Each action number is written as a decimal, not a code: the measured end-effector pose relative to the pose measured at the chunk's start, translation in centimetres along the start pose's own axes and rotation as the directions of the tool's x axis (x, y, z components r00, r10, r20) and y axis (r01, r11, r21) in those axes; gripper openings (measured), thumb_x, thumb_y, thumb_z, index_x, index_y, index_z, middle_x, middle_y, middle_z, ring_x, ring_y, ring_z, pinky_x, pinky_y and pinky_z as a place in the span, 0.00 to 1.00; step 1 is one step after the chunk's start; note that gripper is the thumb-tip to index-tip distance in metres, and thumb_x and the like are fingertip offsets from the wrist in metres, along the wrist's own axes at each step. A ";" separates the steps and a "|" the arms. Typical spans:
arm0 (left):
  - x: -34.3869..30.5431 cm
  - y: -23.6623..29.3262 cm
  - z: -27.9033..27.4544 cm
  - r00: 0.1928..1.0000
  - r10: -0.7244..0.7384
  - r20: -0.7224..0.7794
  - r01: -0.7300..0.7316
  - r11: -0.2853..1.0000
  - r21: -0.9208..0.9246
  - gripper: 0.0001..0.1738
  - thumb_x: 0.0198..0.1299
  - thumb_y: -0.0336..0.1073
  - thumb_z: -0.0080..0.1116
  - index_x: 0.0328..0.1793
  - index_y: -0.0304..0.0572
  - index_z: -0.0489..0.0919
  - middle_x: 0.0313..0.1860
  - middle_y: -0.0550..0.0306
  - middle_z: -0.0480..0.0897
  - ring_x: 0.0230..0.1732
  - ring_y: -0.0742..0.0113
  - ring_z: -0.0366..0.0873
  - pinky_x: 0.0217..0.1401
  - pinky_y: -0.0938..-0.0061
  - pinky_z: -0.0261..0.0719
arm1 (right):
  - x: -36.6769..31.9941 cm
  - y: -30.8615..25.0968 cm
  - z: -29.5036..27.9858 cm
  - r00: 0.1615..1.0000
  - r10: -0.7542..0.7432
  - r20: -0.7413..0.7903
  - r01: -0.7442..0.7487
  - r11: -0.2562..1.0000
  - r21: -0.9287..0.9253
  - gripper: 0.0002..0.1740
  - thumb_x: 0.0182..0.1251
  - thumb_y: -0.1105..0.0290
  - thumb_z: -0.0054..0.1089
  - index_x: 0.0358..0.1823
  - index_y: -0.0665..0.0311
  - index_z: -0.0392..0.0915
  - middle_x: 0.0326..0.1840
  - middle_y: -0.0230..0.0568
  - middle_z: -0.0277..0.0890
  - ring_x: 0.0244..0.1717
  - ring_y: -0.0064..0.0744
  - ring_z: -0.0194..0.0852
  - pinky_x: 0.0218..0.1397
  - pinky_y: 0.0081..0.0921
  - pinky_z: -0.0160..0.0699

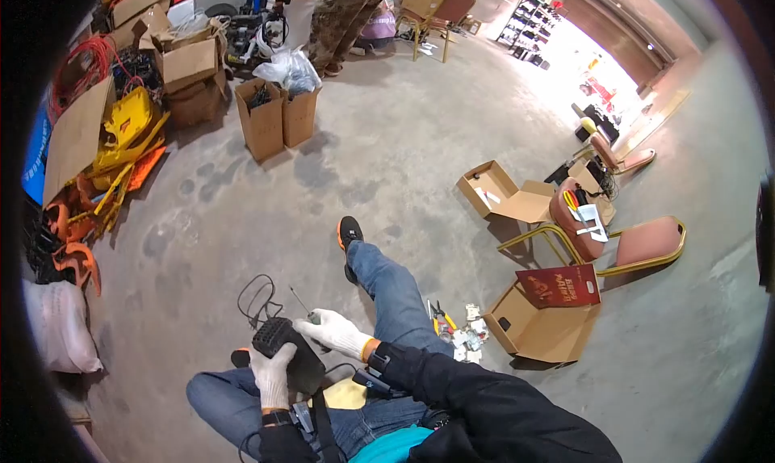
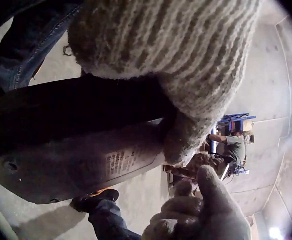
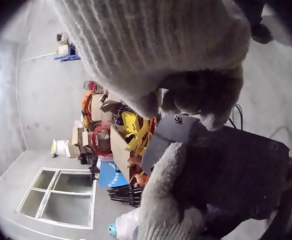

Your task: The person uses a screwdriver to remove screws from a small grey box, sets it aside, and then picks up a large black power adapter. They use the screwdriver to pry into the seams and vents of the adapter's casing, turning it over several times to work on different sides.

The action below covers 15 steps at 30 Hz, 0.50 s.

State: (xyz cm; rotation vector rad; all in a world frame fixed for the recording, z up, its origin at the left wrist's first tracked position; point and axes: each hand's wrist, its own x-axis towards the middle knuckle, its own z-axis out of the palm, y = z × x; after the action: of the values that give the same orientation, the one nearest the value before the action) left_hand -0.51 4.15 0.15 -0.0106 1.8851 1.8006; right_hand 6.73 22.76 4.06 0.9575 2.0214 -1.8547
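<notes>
A black box-shaped device (image 1: 299, 368) with a ribbed end is held above the lap by the left hand (image 1: 273, 374), which wears a white knitted glove. The gloved right hand (image 1: 339, 334) grips a screwdriver (image 1: 300, 301) beside the device's ribbed end, its thin shaft pointing up and away from the device. In the left wrist view a pale label shows on the casing (image 2: 76, 162), with the left hand (image 2: 161, 45) around one end. In the right wrist view, the right hand (image 3: 161, 40) is close to a screw (image 3: 177, 118) at the device's corner; the screwdriver's tip cannot be made out there.
A black cable (image 1: 257, 297) lies on the floor beyond the device. Pliers (image 1: 441, 319) and small white pieces (image 1: 471, 334) lie right of the leg, near an open carton (image 1: 537, 330). Chairs (image 1: 650, 243) stand at right, cartons (image 1: 262, 124) ahead, yellow parts (image 1: 129, 128) at left. Another person stands beyond.
</notes>
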 end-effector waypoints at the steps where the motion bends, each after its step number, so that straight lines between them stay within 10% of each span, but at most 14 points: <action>1: 0.3 -0.9 -0.2 1.000 0.025 0.007 -0.025 1.000 0.004 0.35 0.51 0.28 0.77 0.66 0.30 0.78 0.55 0.50 0.89 0.51 0.62 0.89 0.58 0.67 0.88 | 0.3 -0.2 0.1 1.000 -0.010 -0.003 0.010 1.000 0.004 0.31 0.73 0.41 0.65 0.50 0.68 0.83 0.34 0.41 0.85 0.32 0.29 0.83 0.39 0.30 0.81; 9: 0.4 -1.4 -0.1 0.999 0.038 0.006 -0.038 0.999 0.006 0.39 0.48 0.28 0.78 0.68 0.29 0.74 0.56 0.49 0.87 0.53 0.61 0.87 0.59 0.67 0.88 | 1.9 0.2 1.1 0.995 -0.097 -0.030 0.091 0.982 -0.167 0.34 0.75 0.40 0.58 0.53 0.70 0.86 0.45 0.60 0.89 0.50 0.59 0.90 0.56 0.47 0.84; 15: 0.1 0.0 -0.1 1.000 -0.001 -0.027 0.006 0.984 0.180 0.39 0.46 0.32 0.81 0.66 0.31 0.76 0.55 0.48 0.88 0.53 0.60 0.88 0.59 0.66 0.88 | 2.4 0.6 1.1 0.990 -0.135 -0.040 0.122 0.965 -0.232 0.30 0.76 0.44 0.61 0.42 0.70 0.85 0.33 0.47 0.86 0.32 0.36 0.86 0.39 0.36 0.84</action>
State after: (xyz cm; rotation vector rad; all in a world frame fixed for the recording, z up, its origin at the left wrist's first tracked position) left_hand -0.62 4.13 0.07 0.0263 2.0590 1.6295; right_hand 5.00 22.44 2.04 0.8408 2.3196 -1.6224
